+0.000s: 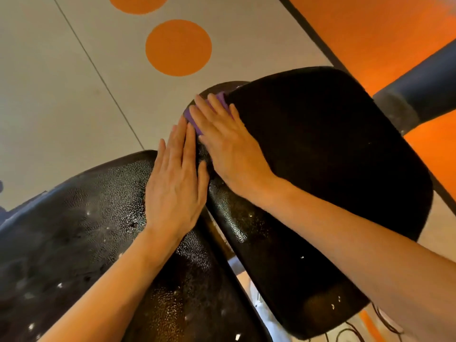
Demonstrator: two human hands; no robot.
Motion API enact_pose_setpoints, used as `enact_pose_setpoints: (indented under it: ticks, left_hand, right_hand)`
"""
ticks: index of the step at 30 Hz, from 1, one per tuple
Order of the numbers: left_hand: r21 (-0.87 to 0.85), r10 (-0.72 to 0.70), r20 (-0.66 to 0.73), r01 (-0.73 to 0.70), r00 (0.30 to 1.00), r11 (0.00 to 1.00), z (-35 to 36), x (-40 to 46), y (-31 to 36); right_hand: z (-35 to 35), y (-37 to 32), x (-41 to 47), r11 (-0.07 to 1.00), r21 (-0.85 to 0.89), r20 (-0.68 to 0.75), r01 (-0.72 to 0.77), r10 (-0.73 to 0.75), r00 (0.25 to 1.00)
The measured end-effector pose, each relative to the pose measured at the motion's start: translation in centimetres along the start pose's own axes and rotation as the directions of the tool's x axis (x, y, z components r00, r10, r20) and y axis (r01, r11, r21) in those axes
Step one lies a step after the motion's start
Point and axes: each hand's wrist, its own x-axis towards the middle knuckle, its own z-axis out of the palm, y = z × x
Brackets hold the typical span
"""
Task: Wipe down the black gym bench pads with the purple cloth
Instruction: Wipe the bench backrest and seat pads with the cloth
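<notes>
1. Black pebbled vinyl everywhere: two pads, the big left pad under my left forearm and the right pad tilted away from it, with a narrow gap running between them. Both look wet and beaded near me, so I'd guess the near parts are sprayed and not fully wiped yet.

2. Behind them is pale floor with orange dots, plus a dark padded roller off to the right. Nothing there needs touching.

3. My right hand lies flat, fingers straight and released, pressing the purple cloth down at the far corner where the pads nearly meet. Only a sliver of cloth peeks out around the fingers, so most of it is hidden under my palm.

4. My left hand is flat too, nothing gripped, resting on the left pad's edge just beside the right hand. Looks like it's bracing.

5. How I'd do this bit well: keep the palm weight even so the cloth doesn't bunch, drag in long overlapping strokes from that far corner back toward me, and follow the pad edge down into the gap, since that's where liquid probably collects.

6. Small thing: the textured grain holds droplets, so a second slower pass likely beats scrubbing hard.
</notes>
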Motion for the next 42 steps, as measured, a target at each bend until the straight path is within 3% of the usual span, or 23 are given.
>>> enact_pose_setpoints:
  ticks: [2, 4, 6, 8, 10, 12, 14, 15, 17, 19, 21, 23, 26, 30, 32, 34, 38, 42]
  left_hand:
    - [0.004, -0.003, 0.003, 0.003, 1.0, 1.0, 0.0, 0.0, -0.1]
    - [0.01, -0.004, 0.003, 0.004, 1.0, 1.0, -0.1, -0.1, -0.1]
    - [-0.002, 0.0, 0.004, 0.0, 1.0, 1.0, -0.1, -0.1, -0.2]
    - [-0.046, 0.0, 0.007, 0.0, 1.0, 0.999, -0.2, 0.0, -0.2]
    - [-0.071, -0.015, 0.018, 0.016, 1.0, 0.997, -0.7, -0.1, -0.4]
    - [-0.062, -0.07, 0.014, 0.071, 0.997, 0.996, -1.4, -0.9, -1.3]
    - [-0.033, -0.128, 0.017, 0.128, 0.992, 0.991, -2.2, -2.3, -2.4]
    - [-0.01, -0.132, 0.018, 0.132, 0.991, 0.991, -2.4, -3.0, -2.9]
    - [0.011, -0.109, 0.013, 0.109, 0.994, 0.994, -2.4, -3.9, -3.3]
    - [-0.001, -0.109, 0.007, 0.109, 0.994, 0.994, -2.1, -4.1, -3.3]
    - [-0.012, -0.123, 0.001, 0.123, 0.992, 0.992, -2.0, -4.1, -3.3]
    - [-0.005, -0.121, -0.004, 0.121, 0.993, 0.993, -1.9, -4.1, -3.3]
    - [-0.01, -0.112, -0.013, 0.112, 0.994, 0.994, -1.8, -4.1, -3.4]
    - [-0.024, -0.113, -0.018, 0.113, 0.993, 0.993, -1.8, -4.1, -3.3]
    - [-0.031, -0.116, -0.018, 0.116, 0.993, 0.993, -1.9, -4.1, -3.4]
    - [-0.037, -0.113, -0.019, 0.112, 0.993, 0.993, -2.0, -4.1, -3.3]
    - [-0.026, -0.126, -0.017, 0.125, 0.992, 0.992, -1.9, -4.0, -3.1]
    - [-0.025, -0.119, -0.019, 0.119, 0.993, 0.993, -1.9, -4.0, -3.2]
  right_hand:
    - [-1.6, 2.9, -0.2, 0.997, -0.02, 0.092, 0.076, -0.074, 0.993]
    - [-3.6, 7.6, -0.5, 0.987, -0.053, 0.087, -0.15, 0.154, 0.984]
    - [-5.2, 10.6, -0.9, 0.87, 0.004, -0.005, -0.493, 0.493, 0.87]
    - [-4.5, 8.3, -0.2, 0.781, 0.01, -0.139, -0.625, 0.62, 0.772]
    - [-1.5, 2.7, 0.7, 0.891, -0.059, -0.197, -0.451, 0.432, 0.88]
    - [1.3, -2.8, 1.0, 0.996, -0.029, -0.092, -0.082, 0.079, 0.993]
    - [1.5, -3.3, 0.9, 0.987, -0.026, 0.035, 0.158, -0.157, 0.987]
    - [0.7, -1.6, 0.7, 0.987, -0.033, 0.056, 0.154, -0.152, 0.987]
    - [-1.3, 2.4, -0.3, 0.999, 0.004, 0.041, -0.049, 0.049, 0.998]
    - [-3.0, 4.7, -1.6, 0.941, 0.094, -0.029, -0.325, 0.329, 0.944]
    - [-2.5, 3.0, -0.9, 0.9, 0.105, -0.084, -0.424, 0.433, 0.898]
    - [-0.6, 0.2, 1.0, 0.941, 0.074, -0.064, -0.33, 0.335, 0.94]
    - [0.3, -1.4, 1.1, 0.996, 0.06, -0.014, -0.071, 0.072, 0.997]
    - [-1.8, -0.3, -9.6, 0.993, 0.006, 0.166, 0.118, -0.117, 0.979]
    - [-2.5, -0.7, -13.3, 0.988, -0.018, 0.229, 0.153, -0.145, 0.963]
    - [-1.9, -1.0, -10.4, 0.989, 0.0, 0.222, 0.149, -0.146, 0.964]
    - [0.3, -3.1, -0.7, 0.994, -0.07, 0.063, 0.079, -0.075, 0.995]
    - [-0.5, -2.6, -10.7, 0.969, -0.111, 0.177, 0.223, -0.202, 0.963]
